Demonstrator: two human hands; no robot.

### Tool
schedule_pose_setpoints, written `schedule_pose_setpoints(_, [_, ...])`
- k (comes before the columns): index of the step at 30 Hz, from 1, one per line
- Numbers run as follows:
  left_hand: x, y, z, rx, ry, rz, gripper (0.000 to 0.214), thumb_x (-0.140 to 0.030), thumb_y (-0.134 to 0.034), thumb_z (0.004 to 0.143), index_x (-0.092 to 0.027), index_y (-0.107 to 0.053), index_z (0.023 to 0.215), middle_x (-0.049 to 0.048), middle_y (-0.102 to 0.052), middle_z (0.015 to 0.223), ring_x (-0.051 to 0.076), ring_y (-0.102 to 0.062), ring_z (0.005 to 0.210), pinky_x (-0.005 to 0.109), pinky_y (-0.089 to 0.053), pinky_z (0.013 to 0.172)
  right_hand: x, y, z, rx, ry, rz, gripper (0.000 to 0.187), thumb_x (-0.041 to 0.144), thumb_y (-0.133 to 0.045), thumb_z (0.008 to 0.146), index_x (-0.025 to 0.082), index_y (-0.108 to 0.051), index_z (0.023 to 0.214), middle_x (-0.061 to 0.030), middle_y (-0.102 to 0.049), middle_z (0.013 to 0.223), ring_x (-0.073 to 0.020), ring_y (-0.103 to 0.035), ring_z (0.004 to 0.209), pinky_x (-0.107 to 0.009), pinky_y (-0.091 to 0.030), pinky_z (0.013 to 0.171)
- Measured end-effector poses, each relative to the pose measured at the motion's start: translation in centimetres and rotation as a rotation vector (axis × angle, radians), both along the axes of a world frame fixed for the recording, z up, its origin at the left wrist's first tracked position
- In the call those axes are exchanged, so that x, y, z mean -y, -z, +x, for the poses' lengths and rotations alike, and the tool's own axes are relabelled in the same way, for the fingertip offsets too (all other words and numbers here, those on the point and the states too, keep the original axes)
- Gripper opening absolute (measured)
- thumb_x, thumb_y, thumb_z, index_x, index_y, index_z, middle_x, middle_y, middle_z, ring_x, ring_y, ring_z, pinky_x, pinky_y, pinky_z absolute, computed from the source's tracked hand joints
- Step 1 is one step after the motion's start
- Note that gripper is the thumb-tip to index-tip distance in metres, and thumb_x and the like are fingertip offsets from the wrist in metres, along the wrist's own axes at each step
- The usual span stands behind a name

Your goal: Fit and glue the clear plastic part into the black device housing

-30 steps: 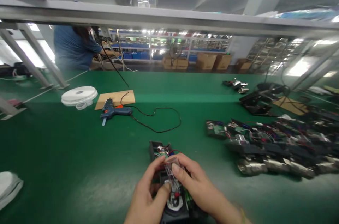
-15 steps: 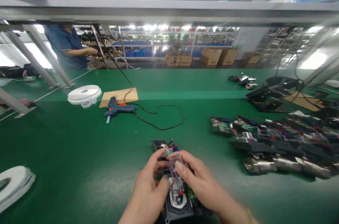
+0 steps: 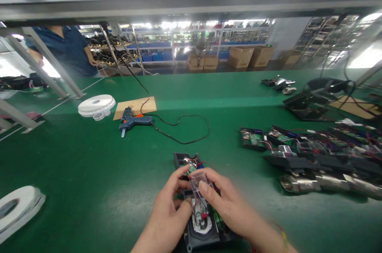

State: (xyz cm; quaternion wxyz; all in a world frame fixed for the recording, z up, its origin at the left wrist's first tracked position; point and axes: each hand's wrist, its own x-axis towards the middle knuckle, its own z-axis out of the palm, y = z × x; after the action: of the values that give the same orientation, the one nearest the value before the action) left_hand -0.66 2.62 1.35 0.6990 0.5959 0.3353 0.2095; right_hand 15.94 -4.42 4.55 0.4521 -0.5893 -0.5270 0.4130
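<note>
**Where the bench is nearest the wearer: 1 open black housing, worked by 2 hands**

While it lies flat on the green bench mat (image 3: 89,173), the black housing (image 3: 203,233) is steadied from both sides, apparently so that its insides stay face-up. The left hand (image 3: 167,217) is curled against its left edge, thumb pressed inward. The right hand (image 3: 227,205) is pinched on a clear plastic piece (image 3: 199,183) held upright over the red wires (image 3: 203,216) and the small circuit board (image 3: 191,167). Listed apart: 1 blue glue gun (image 3: 133,120) on its cord, white tape rolls (image 3: 96,105), and a row of similar assemblies (image 3: 313,157) to the right.
</note>
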Motion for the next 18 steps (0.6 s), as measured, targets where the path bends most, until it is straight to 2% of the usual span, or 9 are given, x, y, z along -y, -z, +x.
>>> schedule_pose_setpoints(4, [-0.1, -0.1, -0.2, -0.029, 0.021, 0.008, 0.061, -0.024, -0.055, 0.090, -0.027, -0.038, 0.148, 0.0072, -0.062, 0.122, 0.014, -0.065, 0.074, 0.031, -0.056, 0.074, -0.2, 0.3, 0.0, -0.022, -0.009, 0.004, 0.047, 0.062, -0.050, 0.101, 0.020, -0.069, 0.110, -0.0068, -0.070, 0.108, -0.0254, -0.063, 0.102, -0.036, -0.047, 0.091])
schedule_pose_setpoints(8, [0.1, -0.5, 0.2, -0.060, 0.031, 0.107, 0.064, -0.020, -0.058, 0.086, -0.026, -0.041, 0.147, 0.0072, -0.063, 0.122, 0.022, -0.064, 0.106, 0.037, -0.054, 0.092, -0.2, 0.4, 0.1, -0.046, -0.011, 0.016, 0.048, 0.063, -0.050, 0.101, 0.020, -0.068, 0.115, -0.0074, -0.070, 0.112, -0.0249, -0.063, 0.104, -0.035, -0.046, 0.093])
schedule_pose_setpoints(10, [0.2, -0.7, 0.5, -0.065, 0.025, 0.133, 0.067, -0.019, -0.059, 0.083, -0.025, -0.042, 0.147, 0.0069, -0.064, 0.120, 0.024, -0.062, 0.113, 0.039, -0.054, 0.095, -0.2, 0.4, 0.1, -0.057, -0.010, 0.017, 0.049, 0.063, -0.050, 0.101, 0.020, -0.068, 0.115, -0.0079, -0.070, 0.112, -0.0250, -0.064, 0.105, -0.035, -0.047, 0.093])
schedule_pose_setpoints(18, [0.0, -1.0, 0.7, -0.064, 0.000, 0.064, 0.071, -0.031, -0.056, 0.077, -0.019, -0.041, 0.146, 0.0103, -0.064, 0.115, 0.026, -0.065, 0.101, 0.040, -0.056, 0.083, -0.1, 0.5, 0.0, -0.051, -0.010, 0.024, 0.048, 0.062, -0.049, 0.102, 0.020, -0.069, 0.115, -0.0079, -0.070, 0.113, -0.0256, -0.064, 0.107, -0.036, -0.047, 0.093])
